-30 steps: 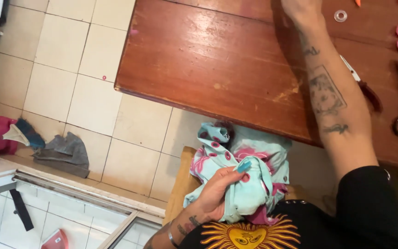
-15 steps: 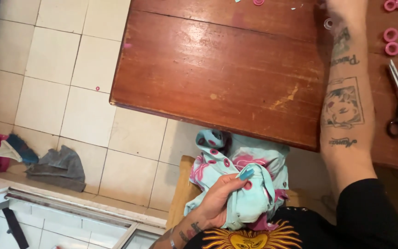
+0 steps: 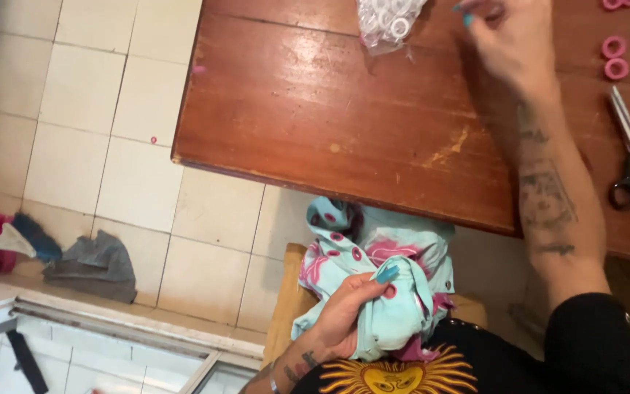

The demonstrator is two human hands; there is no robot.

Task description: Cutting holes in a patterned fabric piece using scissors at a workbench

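Right hand [image 3: 508,44] now farther up table [image 3: 344,124], beside ring bag [image 3: 388,20], fingers blurred, cannot tell. Left hand [image 3: 351,314] still clutching cloth [image 3: 373,292] below table edge.

Left hand [image 3: 348,314] gripping bunched cloth [image 3: 373,292] in lap, fingers curled; right hand [image 3: 508,44] reaching far beyond cloth, forearm extended, fingers blurred
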